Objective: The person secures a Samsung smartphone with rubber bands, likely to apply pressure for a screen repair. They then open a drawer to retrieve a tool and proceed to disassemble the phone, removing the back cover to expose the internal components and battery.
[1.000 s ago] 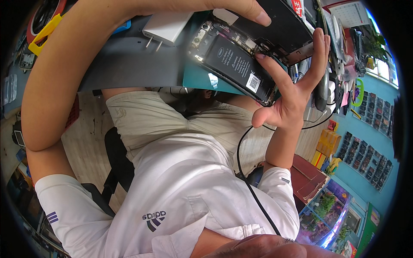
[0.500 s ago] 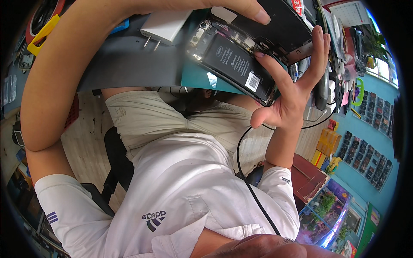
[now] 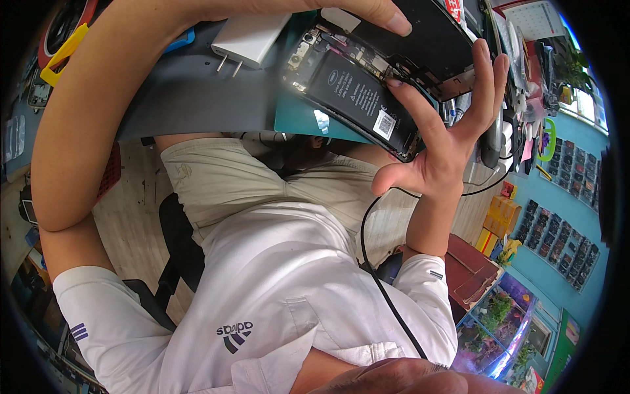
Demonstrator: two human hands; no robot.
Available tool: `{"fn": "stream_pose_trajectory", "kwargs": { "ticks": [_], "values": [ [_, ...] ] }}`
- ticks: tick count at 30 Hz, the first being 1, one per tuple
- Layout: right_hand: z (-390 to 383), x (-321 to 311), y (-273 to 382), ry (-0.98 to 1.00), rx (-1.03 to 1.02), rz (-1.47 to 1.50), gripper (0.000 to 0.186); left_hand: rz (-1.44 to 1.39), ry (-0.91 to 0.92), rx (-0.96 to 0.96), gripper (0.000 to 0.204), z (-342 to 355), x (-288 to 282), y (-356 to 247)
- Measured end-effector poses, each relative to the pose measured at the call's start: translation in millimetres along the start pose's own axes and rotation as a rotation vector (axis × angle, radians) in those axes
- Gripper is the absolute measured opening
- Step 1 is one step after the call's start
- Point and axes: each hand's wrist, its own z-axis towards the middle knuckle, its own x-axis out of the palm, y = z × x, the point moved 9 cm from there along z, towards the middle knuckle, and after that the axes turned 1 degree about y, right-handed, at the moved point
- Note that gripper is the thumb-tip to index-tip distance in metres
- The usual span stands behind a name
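An opened phone (image 3: 308,84) lies tilted on the teal mat, its black battery (image 3: 354,95) and small circuit parts exposed. Along its far side the detached black screen panel (image 3: 426,49) is raised at an angle. My left hand (image 3: 371,10) reaches over from the upper left and grips that panel, thumb on its inner face; the other fingers are out of sight. With its index fingertip, my right hand (image 3: 446,148) presses at the parts beside the battery, close to where panel and body meet. Its thumb sticks out near the phone's lower end, and the remaining fingers are spread upward.
On the dark desk left of the phone lies a white plug adapter (image 3: 249,39). The teal mat (image 3: 292,118) reaches the desk's front edge. A black cable (image 3: 377,269) runs down past my right arm. White sockets (image 3: 505,141) and clutter stand at the right.
My right hand's thumb has moved slightly left, and its raised fingers have shifted a little. The phone has slid very slightly left. My left hand keeps its hold on the panel.
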Motion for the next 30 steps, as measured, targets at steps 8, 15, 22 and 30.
{"fn": "stream_pose_trajectory", "kwargs": {
  "ticks": [8,15,22,30],
  "values": [
    [7.6,1.1,5.6,0.001,0.114,-0.007,0.11,-0.254,0.09,-0.041,0.028,8.4,-0.2,21.8],
    [-0.2,-5.5,5.8,0.135,0.248,0.005,0.111,-0.16,0.026,-0.066,0.033,2.2,-6.4,10.2],
    [15.7,-3.4,11.4,0.166,0.184,-0.003,0.11,-0.2,0.081,-0.081,0.034,2.3,-8.6,9.0],
    [14.8,-5.4,11.5,0.167,0.275,-0.012,0.107,-0.095,-0.007,-0.014,0.03,-4.8,-4.2,3.4]
  ]
}}
